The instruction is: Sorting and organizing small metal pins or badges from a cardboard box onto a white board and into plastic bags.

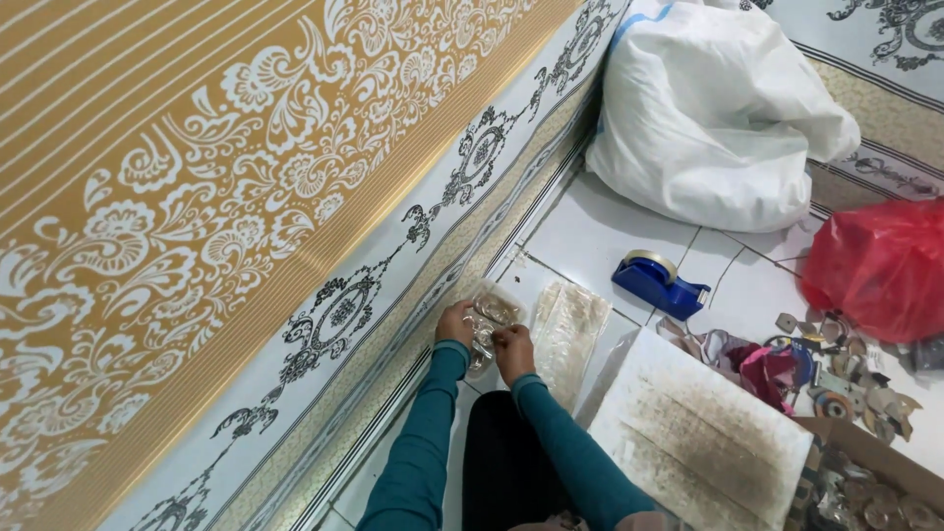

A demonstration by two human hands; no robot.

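Observation:
My left hand (454, 323) and my right hand (514, 348) meet over a small clear plastic packet (489, 317) with shiny pieces inside, down on the white tiled floor by the wall. Both hands grip the packet, fingers closed on its edges. My arms wear teal sleeves. A second flat clear packet (570, 329) lies just to the right of my right hand.
A patterned wall covering (246, 197) runs along the left. A blue tape dispenser (657, 278), a big white sack (713, 113), a red plastic bag (880, 265), several small loose parts (836, 379), a white stained sheet (703, 433) and a cardboard box (870, 487) lie to the right.

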